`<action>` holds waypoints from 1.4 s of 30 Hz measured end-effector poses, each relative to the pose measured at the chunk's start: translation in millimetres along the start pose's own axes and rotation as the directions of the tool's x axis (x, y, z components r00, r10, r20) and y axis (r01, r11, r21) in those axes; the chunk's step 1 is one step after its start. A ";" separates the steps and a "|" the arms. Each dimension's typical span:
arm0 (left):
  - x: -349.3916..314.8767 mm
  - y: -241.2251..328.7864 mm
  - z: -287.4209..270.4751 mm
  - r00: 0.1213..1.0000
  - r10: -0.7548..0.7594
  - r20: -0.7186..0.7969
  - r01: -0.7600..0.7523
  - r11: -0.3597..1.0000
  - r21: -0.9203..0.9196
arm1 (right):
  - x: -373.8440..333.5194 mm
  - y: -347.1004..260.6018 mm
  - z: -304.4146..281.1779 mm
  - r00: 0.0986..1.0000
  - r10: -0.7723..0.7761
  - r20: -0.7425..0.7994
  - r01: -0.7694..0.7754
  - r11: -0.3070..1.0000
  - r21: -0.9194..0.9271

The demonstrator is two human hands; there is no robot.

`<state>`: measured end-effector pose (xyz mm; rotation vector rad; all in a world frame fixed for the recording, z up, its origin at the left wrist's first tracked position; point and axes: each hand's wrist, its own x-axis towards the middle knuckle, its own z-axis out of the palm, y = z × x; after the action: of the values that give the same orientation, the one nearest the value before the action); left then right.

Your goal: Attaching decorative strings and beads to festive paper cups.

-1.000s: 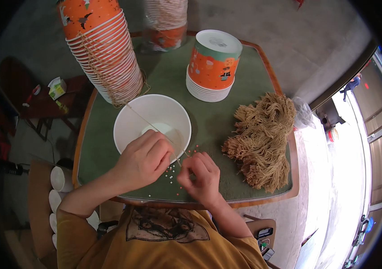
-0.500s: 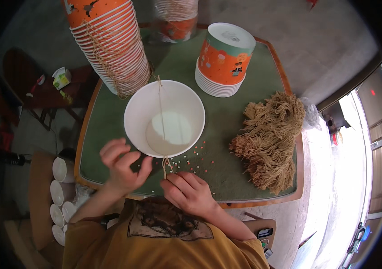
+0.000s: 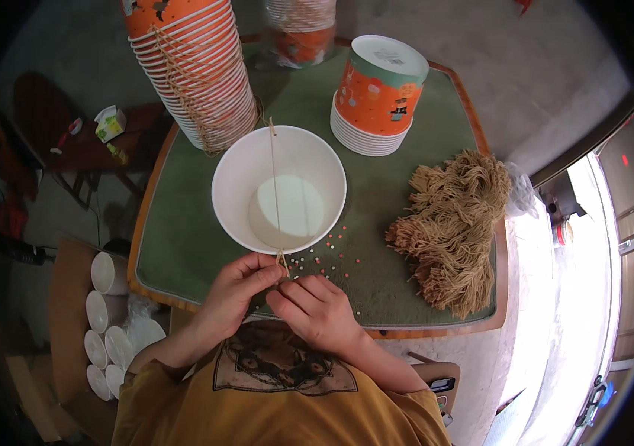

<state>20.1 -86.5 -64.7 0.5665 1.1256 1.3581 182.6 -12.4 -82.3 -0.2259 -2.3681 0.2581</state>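
Head view: left hand (image 3: 241,291) and right hand (image 3: 318,311) pinch string (image 3: 282,260) at a tub (image 3: 239,186); stacks (image 3: 209,78) and twine (image 3: 454,234) crowd the green table (image 3: 175,230), grey floor (image 3: 473,63) around

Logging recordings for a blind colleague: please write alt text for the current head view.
A person's left hand pinches thin cord at the near rim of a white-lined bucket, cord stretched across its mouth; the right hand is close beside. On the green table, orange buckets stand stacked beyond; tan cords lie heaped at right.
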 end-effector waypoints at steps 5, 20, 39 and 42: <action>7.9 4.1 4.0 0.998 0.028 -0.058 -0.034 0.994 -0.107 | 2.8 -2.3 -8.9 0.990 -0.098 0.098 0.103 0.993 -0.054; 10.5 7.6 3.1 0.985 -0.172 0.008 0.165 0.935 -0.314 | 7.9 4.7 -15.1 0.979 -0.164 0.124 0.174 0.983 -0.067; 19.3 14.3 -6.6 0.996 -0.069 -0.062 0.044 0.941 -0.335 | 17.3 17.6 -16.6 0.945 -0.202 0.256 0.214 0.977 -0.018; 18.5 16.2 -8.7 0.997 -0.059 -0.050 0.042 0.956 -0.291 | 11.1 21.6 -23.4 0.956 -0.139 0.259 0.175 0.978 -0.117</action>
<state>2.0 -68.4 -59.8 0.2846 0.9573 1.4702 192.7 13.9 -63.7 -0.0715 -2.6417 0.0458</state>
